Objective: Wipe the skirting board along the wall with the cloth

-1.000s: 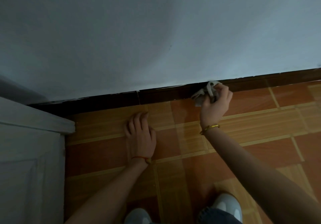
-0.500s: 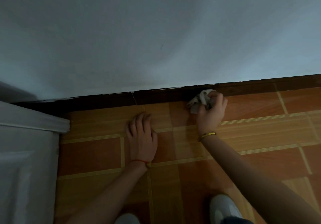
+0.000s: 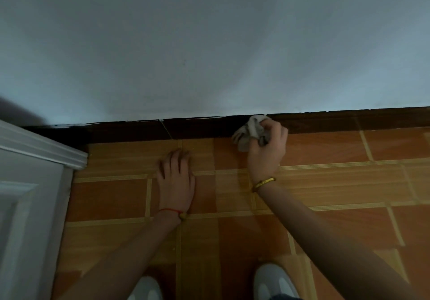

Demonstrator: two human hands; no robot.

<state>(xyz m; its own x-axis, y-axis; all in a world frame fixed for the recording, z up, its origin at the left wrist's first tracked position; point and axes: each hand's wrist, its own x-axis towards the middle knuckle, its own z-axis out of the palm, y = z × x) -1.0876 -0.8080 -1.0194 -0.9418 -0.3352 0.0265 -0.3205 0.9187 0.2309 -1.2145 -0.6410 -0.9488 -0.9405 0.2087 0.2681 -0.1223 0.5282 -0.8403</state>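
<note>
A dark brown skirting board (image 3: 197,128) runs along the foot of the pale wall (image 3: 209,43), from the white door frame at the left to the right edge. My right hand (image 3: 267,153) is shut on a crumpled grey cloth (image 3: 250,130) and presses it against the skirting board right of centre. My left hand (image 3: 176,181) lies flat, palm down, fingers apart, on the orange tiled floor (image 3: 337,183), a little short of the board. A gold bangle circles my right wrist and a red string my left.
A white panelled door with its frame (image 3: 30,195) stands at the left and meets the skirting board's left end. My two white shoes (image 3: 272,281) show at the bottom edge. A thin pale joint (image 3: 166,128) crosses the board left of the cloth.
My right hand has shifted the cloth up and down on the board at about the same spot. The view has moved slightly. My left hand has stayed flat on the floor.
</note>
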